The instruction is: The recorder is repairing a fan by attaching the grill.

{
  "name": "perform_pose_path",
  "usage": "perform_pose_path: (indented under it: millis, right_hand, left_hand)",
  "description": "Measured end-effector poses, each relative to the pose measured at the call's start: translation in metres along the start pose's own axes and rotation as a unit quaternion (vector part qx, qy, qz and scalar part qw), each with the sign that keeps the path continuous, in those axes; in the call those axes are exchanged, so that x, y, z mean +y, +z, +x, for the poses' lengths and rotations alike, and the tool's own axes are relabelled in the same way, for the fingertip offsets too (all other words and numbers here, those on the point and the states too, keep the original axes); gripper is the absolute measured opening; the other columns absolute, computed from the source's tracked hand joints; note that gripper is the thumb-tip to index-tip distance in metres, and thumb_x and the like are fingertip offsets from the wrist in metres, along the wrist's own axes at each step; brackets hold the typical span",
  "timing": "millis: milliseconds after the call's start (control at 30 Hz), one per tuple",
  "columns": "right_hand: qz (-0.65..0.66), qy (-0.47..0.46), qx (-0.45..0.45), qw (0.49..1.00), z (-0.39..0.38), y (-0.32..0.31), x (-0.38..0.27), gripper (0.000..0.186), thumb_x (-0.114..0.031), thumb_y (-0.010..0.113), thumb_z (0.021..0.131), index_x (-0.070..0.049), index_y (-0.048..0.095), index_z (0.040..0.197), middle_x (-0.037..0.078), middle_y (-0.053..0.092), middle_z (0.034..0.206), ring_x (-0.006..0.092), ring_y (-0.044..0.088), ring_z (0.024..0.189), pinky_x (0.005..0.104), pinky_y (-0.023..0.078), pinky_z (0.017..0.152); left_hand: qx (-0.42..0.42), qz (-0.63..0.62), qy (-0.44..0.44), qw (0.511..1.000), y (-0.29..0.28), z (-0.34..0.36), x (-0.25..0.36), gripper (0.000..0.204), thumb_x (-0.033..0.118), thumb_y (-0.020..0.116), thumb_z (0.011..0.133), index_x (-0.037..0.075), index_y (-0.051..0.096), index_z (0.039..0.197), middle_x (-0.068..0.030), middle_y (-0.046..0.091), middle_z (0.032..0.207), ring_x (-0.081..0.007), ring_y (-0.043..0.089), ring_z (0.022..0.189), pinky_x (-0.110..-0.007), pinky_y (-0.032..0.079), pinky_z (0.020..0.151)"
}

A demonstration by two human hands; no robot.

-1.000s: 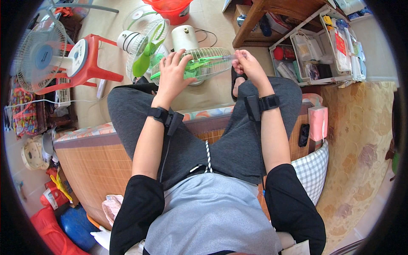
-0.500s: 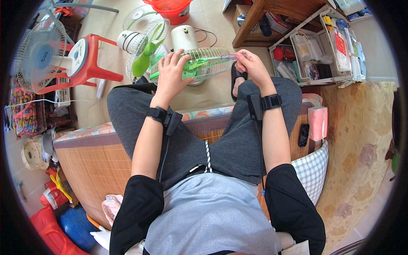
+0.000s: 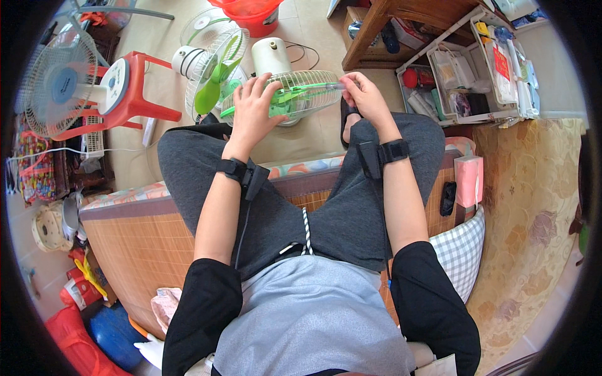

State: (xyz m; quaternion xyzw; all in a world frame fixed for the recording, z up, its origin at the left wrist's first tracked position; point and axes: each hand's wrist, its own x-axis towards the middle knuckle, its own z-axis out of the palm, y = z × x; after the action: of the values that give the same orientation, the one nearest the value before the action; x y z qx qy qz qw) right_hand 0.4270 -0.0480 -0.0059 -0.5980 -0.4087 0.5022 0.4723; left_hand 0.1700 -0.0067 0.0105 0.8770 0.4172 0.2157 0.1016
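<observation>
Between my knees stands a table fan with a white body (image 3: 272, 56); its wire guard (image 3: 316, 103) faces up, and green blades (image 3: 291, 99) show inside. My left hand (image 3: 254, 103) rests over the left part of the guard, fingers spread and curled on it, thumb toward me. My right hand (image 3: 365, 97) is closed at the right edge of the guard. It pinches the end of a screwdriver (image 3: 337, 85) with a clear, purplish handle. The screwdriver's shaft points left across the guard; its tip cannot be made out.
Left of the fan stands a second fan with a green blade (image 3: 212, 91). A third fan (image 3: 63, 84) lies on a red stool (image 3: 141, 88). A red bucket (image 3: 254, 19) stands at the back. Drawers with small goods (image 3: 458, 81) are at right. I sit on a mat-covered bed (image 3: 138, 244).
My right hand has shifted slightly left, closer to the guard, with the screwdriver, and less of the handle shows. My left hand stays put.
</observation>
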Motion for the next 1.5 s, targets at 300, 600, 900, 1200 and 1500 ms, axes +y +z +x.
perform_pose_path:
  millis: [300, 600, 900, 1200, 1500]
  right_hand:
    - [0.042, -0.028, -0.104, 0.993, -0.001, -0.007, -0.006, 0.014, -0.017, 0.059, 0.088, -0.004, 0.054, 0.090, -0.002, 0.049, 0.065, 0.0055, 0.043, 0.054, 0.0202, 0.034, 0.048]
    - [-0.028, 0.085, -0.061, 0.994, -0.008, 0.000, -0.010, 0.039, -0.034, 0.050, 0.093, 0.000, 0.054, 0.074, -0.003, 0.039, 0.046, 0.0070, 0.034, 0.038, 0.0230, 0.030, 0.038]
    - [0.035, -0.051, -0.087, 0.994, -0.011, -0.001, -0.017, 0.017, -0.013, 0.060, 0.086, -0.003, 0.053, 0.097, -0.003, 0.050, 0.074, 0.0044, 0.043, 0.062, 0.0175, 0.036, 0.056]
    - [0.034, -0.038, -0.115, 0.992, -0.010, -0.003, -0.018, 0.014, -0.011, 0.059, 0.086, -0.001, 0.056, 0.095, -0.003, 0.050, 0.067, 0.0042, 0.045, 0.059, 0.0183, 0.036, 0.054]
    - [0.035, 0.078, -0.117, 0.989, -0.012, -0.002, -0.021, 0.031, -0.031, 0.053, 0.091, -0.003, 0.055, 0.078, 0.001, 0.053, 0.058, 0.0071, 0.047, 0.049, 0.0203, 0.037, 0.047]
  left_hand:
    - [0.005, 0.001, -0.003, 1.000, 0.001, -0.001, -0.003, 0.068, 0.022, 0.081, 0.053, 0.015, 0.051, 0.114, -0.0077, 0.045, 0.127, -0.0286, 0.040, 0.118, -0.047, 0.030, 0.097]
    - [0.006, 0.000, -0.005, 1.000, 0.000, -0.001, -0.003, 0.069, 0.022, 0.081, 0.052, 0.014, 0.051, 0.113, -0.0077, 0.046, 0.126, -0.0283, 0.041, 0.117, -0.047, 0.031, 0.096]
    - [0.021, -0.005, -0.001, 1.000, 0.002, -0.002, -0.002, 0.077, 0.023, 0.081, 0.052, 0.012, 0.045, 0.119, -0.0074, 0.046, 0.125, -0.0280, 0.041, 0.117, -0.046, 0.030, 0.097]
    - [0.010, -0.007, -0.002, 1.000, 0.001, -0.001, -0.003, 0.084, 0.023, 0.081, 0.052, 0.011, 0.040, 0.124, -0.0068, 0.046, 0.126, -0.0268, 0.042, 0.117, -0.046, 0.030, 0.097]
    - [0.005, -0.001, -0.010, 1.000, -0.002, 0.000, -0.001, 0.081, 0.021, 0.080, 0.054, 0.012, 0.042, 0.125, -0.0070, 0.047, 0.126, -0.0275, 0.042, 0.116, -0.041, 0.030, 0.097]
